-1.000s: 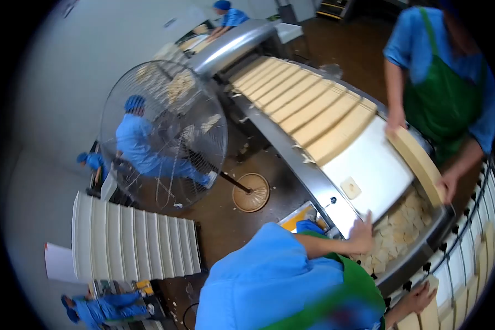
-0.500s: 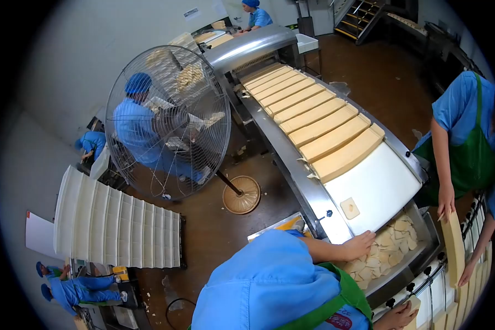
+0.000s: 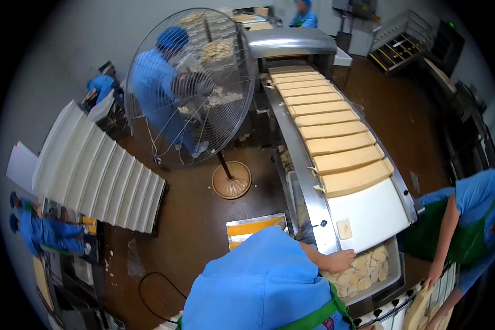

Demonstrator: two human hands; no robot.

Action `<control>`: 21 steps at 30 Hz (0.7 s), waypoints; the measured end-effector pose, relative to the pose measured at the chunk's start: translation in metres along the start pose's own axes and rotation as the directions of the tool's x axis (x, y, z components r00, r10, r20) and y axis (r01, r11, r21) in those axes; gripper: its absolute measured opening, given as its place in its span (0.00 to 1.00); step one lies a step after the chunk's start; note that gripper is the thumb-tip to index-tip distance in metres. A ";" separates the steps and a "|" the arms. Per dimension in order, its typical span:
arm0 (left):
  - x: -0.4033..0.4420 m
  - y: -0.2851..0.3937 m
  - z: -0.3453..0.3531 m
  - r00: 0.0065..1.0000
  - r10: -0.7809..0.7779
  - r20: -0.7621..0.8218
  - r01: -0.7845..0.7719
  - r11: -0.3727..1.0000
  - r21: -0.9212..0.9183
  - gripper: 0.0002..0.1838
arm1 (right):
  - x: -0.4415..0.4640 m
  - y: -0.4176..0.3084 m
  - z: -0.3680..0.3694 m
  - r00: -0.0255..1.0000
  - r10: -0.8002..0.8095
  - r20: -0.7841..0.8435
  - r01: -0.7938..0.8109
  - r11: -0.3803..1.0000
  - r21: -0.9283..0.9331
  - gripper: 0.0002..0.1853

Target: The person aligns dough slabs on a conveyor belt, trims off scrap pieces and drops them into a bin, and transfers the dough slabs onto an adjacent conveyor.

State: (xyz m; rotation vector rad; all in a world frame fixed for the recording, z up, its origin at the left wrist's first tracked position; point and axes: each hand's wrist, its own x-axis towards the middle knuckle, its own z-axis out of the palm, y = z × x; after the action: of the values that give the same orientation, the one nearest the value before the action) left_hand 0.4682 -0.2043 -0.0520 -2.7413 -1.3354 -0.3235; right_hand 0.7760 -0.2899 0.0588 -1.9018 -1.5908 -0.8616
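My left hand [image 3: 337, 260] rests at the lower end of the white conveyor belt [image 3: 363, 212], fingers stretched out over the edge of a tray [image 3: 393, 264]. Thin pale dough scraps [image 3: 363, 278] fill this tray, just below the hand. A small rounded dough piece [image 3: 344, 229] lies on the belt, above my fingers. Farther up, several long cream-coloured dough strips [image 3: 349, 159] lie crosswise in a row. My right hand is out of view beyond the bottom edge.
A co-worker's hand [image 3: 433, 275] at the right is at a long dough strip [image 3: 417, 309]. To the left stand a large caged fan [image 3: 231, 179] and a ribbed white stack [image 3: 99, 170]. Another person [image 3: 154, 82] stands behind the fan. A cable [image 3: 148, 278] lies on the floor.
The head view has shifted and turned. My right hand, earlier at a pale piece near the bottom edge, has left view. My left hand stays at the belt's end. The dough strips remain on the belt.
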 end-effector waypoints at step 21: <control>-0.012 -0.015 -0.023 0.989 0.023 -0.147 -0.063 0.960 -0.273 0.07 | 0.009 -0.013 -0.026 0.948 0.020 0.319 0.049 0.977 -0.207 0.21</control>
State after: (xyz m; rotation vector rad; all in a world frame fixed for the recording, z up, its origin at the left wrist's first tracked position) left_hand 0.4460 -0.2084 -0.0328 -2.8952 -1.2781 -0.7418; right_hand 0.7603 -0.3001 0.0828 -2.2791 -1.7583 -0.7861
